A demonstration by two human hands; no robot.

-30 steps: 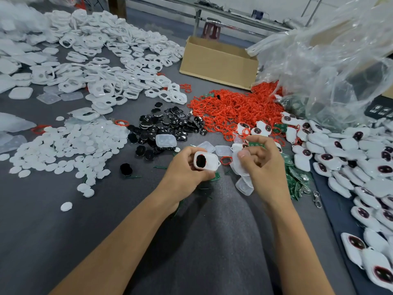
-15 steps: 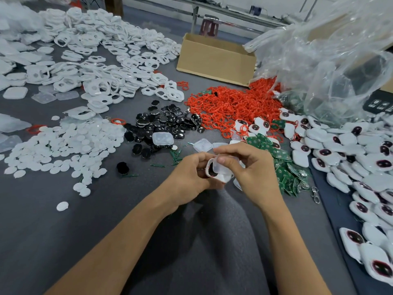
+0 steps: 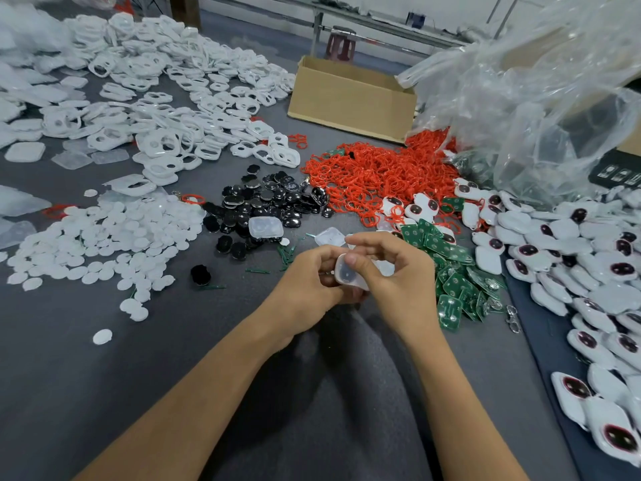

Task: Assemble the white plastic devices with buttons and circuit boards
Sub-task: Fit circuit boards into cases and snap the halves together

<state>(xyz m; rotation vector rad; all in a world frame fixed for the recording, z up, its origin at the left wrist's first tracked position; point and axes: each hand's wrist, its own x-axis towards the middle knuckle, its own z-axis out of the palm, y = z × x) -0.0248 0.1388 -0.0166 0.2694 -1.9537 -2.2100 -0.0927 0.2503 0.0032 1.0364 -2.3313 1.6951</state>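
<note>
**White device shell (image 3: pixel 348 276) gripped between both hands, pad now pressed on**

Far to the left of the left hand (image 3: pixel 308 286) lies a spread of white discs (image 3: pixel 86 244), with a heap of white frames (image 3: pixel 156 109) beyond it. Black buttons (image 3: pixel 263 206) sit just beyond the left hand.

The left hand curls round the device shell from the left side. The right hand (image 3: pixel 406 282) grips it from the other side, thumb flat on a translucent pad (image 3: pixel 351 272) that lies over the shell's face, forefinger held out straight. A second ago the left hand held the shell alone, its dark button opening showing, and the right hand held the pad apart. Half a second ago the hands had met. Now the pad covers the face and the dark opening is hidden.

Green circuit boards (image 3: pixel 454 272) lie just beside the right hand, with red rings (image 3: pixel 381 175) beyond it. Farther off stand a cardboard box (image 3: pixel 350 98) and a clear plastic bag (image 3: pixel 537 98). Finished devices (image 3: pixel 589 272) are heaped well to the right.
</note>
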